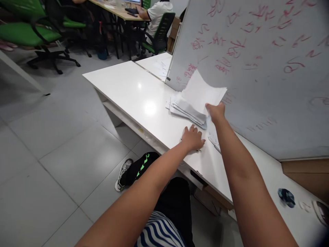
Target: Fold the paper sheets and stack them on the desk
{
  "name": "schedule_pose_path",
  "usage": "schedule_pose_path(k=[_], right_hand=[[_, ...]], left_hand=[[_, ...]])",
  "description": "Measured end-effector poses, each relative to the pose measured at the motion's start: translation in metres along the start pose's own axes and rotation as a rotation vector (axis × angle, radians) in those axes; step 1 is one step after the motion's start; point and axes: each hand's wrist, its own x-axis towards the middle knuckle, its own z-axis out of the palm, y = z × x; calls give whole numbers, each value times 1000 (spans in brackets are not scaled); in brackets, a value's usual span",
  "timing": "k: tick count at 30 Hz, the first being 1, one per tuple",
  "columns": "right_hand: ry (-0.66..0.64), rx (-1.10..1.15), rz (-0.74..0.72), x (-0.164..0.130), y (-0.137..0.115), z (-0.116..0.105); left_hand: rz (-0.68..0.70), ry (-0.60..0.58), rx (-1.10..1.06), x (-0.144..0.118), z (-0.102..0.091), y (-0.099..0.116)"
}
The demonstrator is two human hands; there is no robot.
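My right hand [216, 112] is shut on a white sheet of paper [203, 92], lifted and curling above a stack of papers [187, 111] on the white table [133, 92]. Flat on the table near its front edge lies my left hand [192, 138], fingers spread, just in front of the stack. More sheets [214, 140] show partly under my right forearm.
A large whiteboard [257, 61] with red writing leans on the table behind the stack. A dark small object [286, 197] lies at the table's right end. Green office chairs [31, 34] and a seated person [156, 15] at a desk are far back.
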Motion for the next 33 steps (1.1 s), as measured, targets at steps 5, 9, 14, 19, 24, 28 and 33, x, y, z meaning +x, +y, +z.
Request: schedule_pose_path(k=[5,9,14,19,24,28,33], right_hand=[[28,-601,-1,-19,43,27],[88,-657,-6,-22,51,20],[82,-582,-156,-57,70,-62],[21,-627,-48,-158,131,-146],[92,-658,-63,-207,164,-143],[171,-733,-145,-202,156,-138],[179,-784,-121,-204,151,-142]], left_hand=[[-14,-7,-32,0,-1,0],[-8,-14,-59,0,-5,-1],[-3,-55,-11,-3,-8,-3],[4,4,44,1,-6,-7],[-102,89,88,2,-2,-5],[-260,227,96,1,-3,-1],[-300,345,78,3,-2,4]])
